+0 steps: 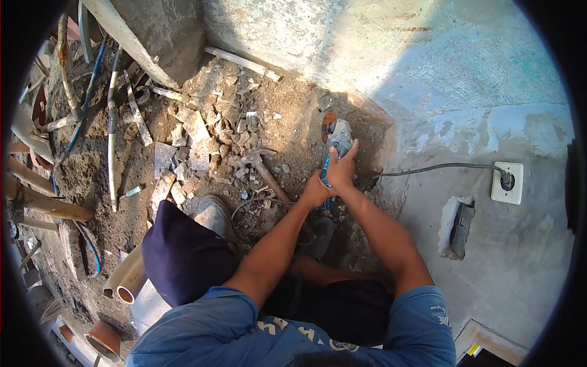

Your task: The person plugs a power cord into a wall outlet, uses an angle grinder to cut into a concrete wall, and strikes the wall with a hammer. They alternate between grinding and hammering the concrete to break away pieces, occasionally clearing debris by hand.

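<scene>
I hold an angle grinder (pixel 340 136) out over the rubble floor in front of me. Its blue body shows between my hands, and an orange-brown disc (pixel 329 127) sits at the far end of the tool. My right hand (pixel 343 166) is wrapped round the body just behind the metal gear head. Lower down, my left hand (pixel 315 188) closes on the rear of the body; its fingertips are partly hidden. A claw hammer (pixel 269 176) lies on the ground left of my hands, its handle pointing toward my left forearm.
A dark cable (pixel 437 167) runs from the wall socket (pixel 507 183) toward my right wrist. Broken tiles and stones (pixel 199 137) cover the ground at left. Pipes (pixel 112 140) and wooden poles (pixel 52 203) stand further left. A rough hole (pixel 457 227) is cut in the right wall.
</scene>
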Tool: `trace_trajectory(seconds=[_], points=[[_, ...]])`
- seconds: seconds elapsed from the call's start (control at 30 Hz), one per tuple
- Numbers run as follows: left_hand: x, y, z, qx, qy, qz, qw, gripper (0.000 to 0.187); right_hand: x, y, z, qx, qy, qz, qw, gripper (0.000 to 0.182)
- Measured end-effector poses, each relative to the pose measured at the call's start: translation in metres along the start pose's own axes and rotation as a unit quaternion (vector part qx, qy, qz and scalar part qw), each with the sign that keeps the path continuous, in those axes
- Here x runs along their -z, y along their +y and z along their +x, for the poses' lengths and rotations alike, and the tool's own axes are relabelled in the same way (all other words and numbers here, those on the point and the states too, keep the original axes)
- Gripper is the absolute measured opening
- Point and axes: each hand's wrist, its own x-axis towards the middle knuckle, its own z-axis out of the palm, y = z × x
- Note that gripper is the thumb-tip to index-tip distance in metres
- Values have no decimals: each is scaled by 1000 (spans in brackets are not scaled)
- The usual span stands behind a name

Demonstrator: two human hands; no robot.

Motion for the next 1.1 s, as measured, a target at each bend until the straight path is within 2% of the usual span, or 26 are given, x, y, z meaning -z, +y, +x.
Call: trace_trajectory(seconds=[0.03,0.17,0.23,0.27,0.33,0.37,0.4,0.43,0.5,0.57,0.63,0.7,0.77,0.87,0.93,1.1], points=[[1,7,-2,11,-6,37,999,97,0,3,2,2,-1,0,1000,82],[-8,1,-8,0,24,48,999,97,13,2,-4,-22,-7,-2,1000,84],[-8,14,-12,-19,4,-9,1000,68,18,-5,-4,-14,-3,12,1000,86],[-7,21,-16,-20,5,-9,1000,68,17,-7,-6,-24,24,42,999,83],[-3,33,-25,-12,-37,-115,993,61,18,-1,-7,-38,53,73,995,80],[-1,30,-23,-13,-40,-113,993,61,20,3,-5,3,-53,196,979,71],[2,27,-21,-1,-69,-137,988,57,21,7,-2,45,-157,313,936,61],[4,22,-20,13,-98,-161,982,54,21,11,2,43,-153,315,936,61],[8,13,-18,22,-106,-166,980,51,29,4,1,-61,-257,269,926,45],[11,9,-17,31,-114,-171,978,48,17,8,2,-49,-238,273,931,42],[12,10,-18,70,-101,-247,961,45,1,11,8,-26,-178,210,961,39],[8,3,-15,83,-100,-287,949,47,-2,3,12,1,-158,179,971,46],[3,-1,-13,96,-96,-328,935,50,2,-4,17,45,-173,61,982,58],[-5,0,-11,61,-104,-310,943,58,0,-10,27,26,-176,-7,984,59],[-12,3,-8,49,-41,-305,950,64,-2,-12,32,12,-180,-21,983,60],[-17,14,4,103,-19,-340,935,67,-8,-15,48,10,-187,-50,981,62]])
